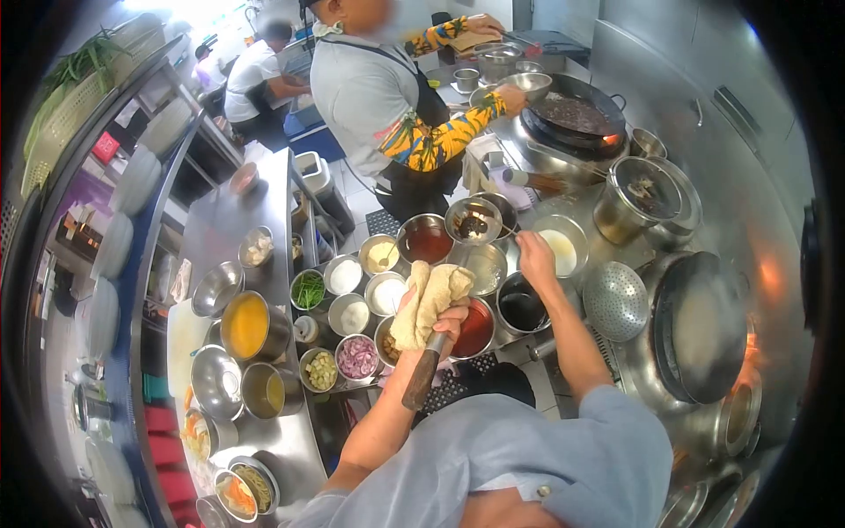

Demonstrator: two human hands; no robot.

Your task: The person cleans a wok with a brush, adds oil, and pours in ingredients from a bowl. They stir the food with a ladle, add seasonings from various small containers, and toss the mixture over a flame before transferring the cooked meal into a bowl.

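Note:
My left hand (451,319) is closed around a folded tan cloth (431,295) and a dark wooden handle (425,374) that points back toward me. What the handle belongs to is hidden by the cloth and hand. My right hand (534,257) grips the thin handle of a ladle (473,220), whose round bowl holds dark sauce and something white. That bowl is over the sauce containers, near a pot of dark red liquid (427,239). Below my hands are a container of red sauce (475,330) and one of black liquid (523,302). Chopped purple onion (358,357) fills a nearby bowl.
To the right, a steaming wok (700,330) sits over flame, with a perforated strainer (615,301) beside it. A co-worker (378,106) stands ahead at another wok (576,110). At left, a steel counter (290,440) carries a pot of orange liquid (246,324).

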